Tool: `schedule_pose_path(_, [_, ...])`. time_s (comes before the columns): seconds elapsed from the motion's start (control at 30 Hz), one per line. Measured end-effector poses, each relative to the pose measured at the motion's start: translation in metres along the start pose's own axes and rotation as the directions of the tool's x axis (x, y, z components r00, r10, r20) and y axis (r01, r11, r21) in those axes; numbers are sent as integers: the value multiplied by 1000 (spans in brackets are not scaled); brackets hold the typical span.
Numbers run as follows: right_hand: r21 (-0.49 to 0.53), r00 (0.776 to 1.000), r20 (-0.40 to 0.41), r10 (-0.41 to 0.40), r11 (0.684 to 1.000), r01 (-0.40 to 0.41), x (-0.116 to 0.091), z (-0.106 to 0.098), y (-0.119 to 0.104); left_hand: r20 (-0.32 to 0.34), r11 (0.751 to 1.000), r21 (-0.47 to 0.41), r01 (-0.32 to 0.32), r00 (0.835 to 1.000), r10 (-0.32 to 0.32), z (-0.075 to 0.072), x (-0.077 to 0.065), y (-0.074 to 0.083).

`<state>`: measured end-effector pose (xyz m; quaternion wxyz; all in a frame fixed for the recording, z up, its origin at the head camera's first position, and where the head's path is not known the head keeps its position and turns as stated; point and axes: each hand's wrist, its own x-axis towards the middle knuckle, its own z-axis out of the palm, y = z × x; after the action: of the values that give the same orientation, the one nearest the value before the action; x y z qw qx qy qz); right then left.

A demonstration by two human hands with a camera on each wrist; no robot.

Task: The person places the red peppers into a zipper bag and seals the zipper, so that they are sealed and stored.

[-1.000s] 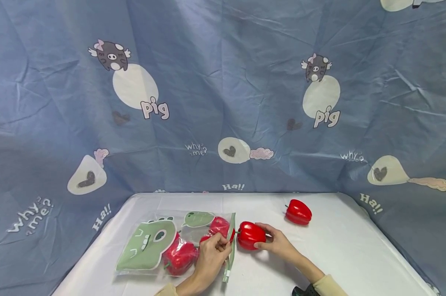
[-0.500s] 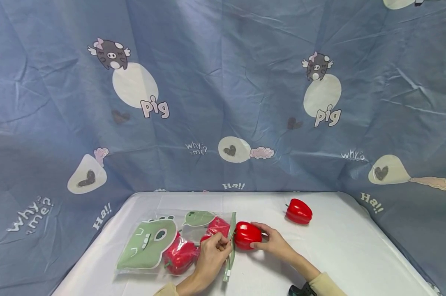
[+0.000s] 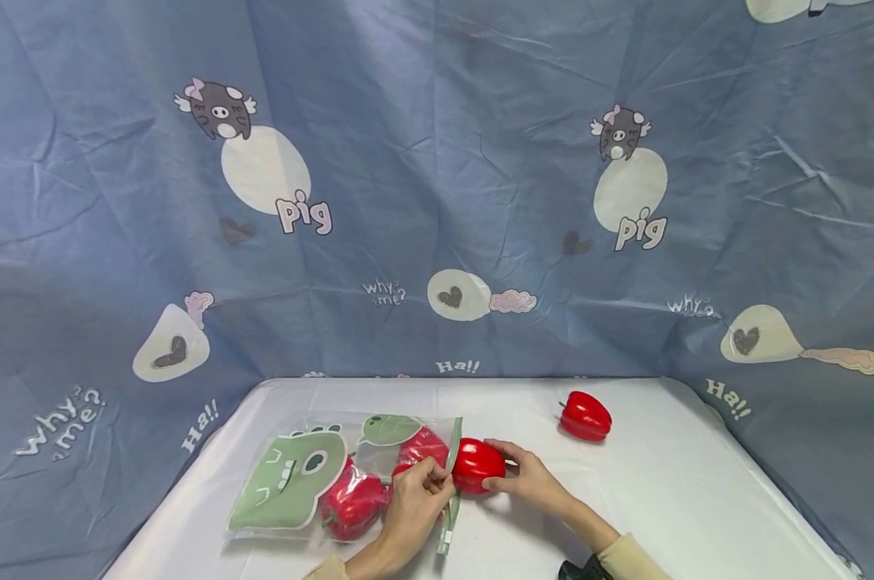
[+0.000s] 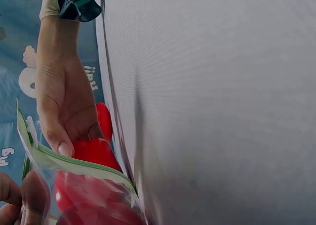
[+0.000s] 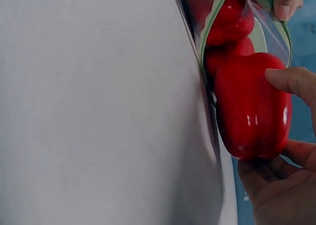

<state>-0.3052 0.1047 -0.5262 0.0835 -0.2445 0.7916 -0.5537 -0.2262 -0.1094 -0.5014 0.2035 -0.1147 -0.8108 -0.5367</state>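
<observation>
A clear zip bag [image 3: 284,491] with a green cartoon print lies on the table, its green-edged mouth facing right. Inside it are red bell peppers [image 3: 353,503], partly covered by the print and a hand. My left hand [image 3: 416,499] pinches the upper layer at the bag's mouth, lifting it, as the left wrist view also shows. With thumb and fingers my right hand [image 3: 531,479] grips another red bell pepper [image 5: 254,106] from its right end. That pepper's stem end is at the bag's opening, and the right wrist view shows it against peppers inside.
One more red bell pepper [image 3: 585,416] lies on the white table [image 3: 668,483] at the back right. A blue printed cloth [image 3: 437,185] hangs behind the table. A dark wrist device [image 3: 585,570] is on the right forearm.
My right hand has moved left, bringing its bell pepper from just outside the bag up to the mouth, so its stem is now hidden. My left hand has stayed in place.
</observation>
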Motion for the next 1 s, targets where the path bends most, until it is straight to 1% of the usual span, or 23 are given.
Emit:
schedule_pose_path(0.13, [21, 1000, 10, -13, 1000, 13, 1, 4, 0, 12, 1000, -8, 13, 1000, -13, 0, 0, 0])
schedule_pose_path(0.4, [33, 1000, 1, -1, 999, 1, 5, 9, 1, 17, 1000, -24, 15, 1000, -14, 0, 0, 0])
schedule_pose_path(0.57, [49, 1000, 22, -17, 999, 16, -1, 11, -26, 21, 1000, -24, 19, 1000, -18, 0, 0, 0])
schedule_pose_path(0.63, [66, 999, 29, -22, 998, 20, 0, 14, -30, 23, 999, -23, 24, 999, -24, 0, 0, 1])
schedule_pose_path(0.83, [88, 999, 30, -16, 996, 13, 11, 20, -4, 26, 999, -27, 18, 1000, -17, -1, 0, 3])
schedule_pose_path(1.0, [93, 999, 42, -21, 996, 17, 12, 21, -1, 31, 999, -28, 28, 999, -27, -1, -1, 2])
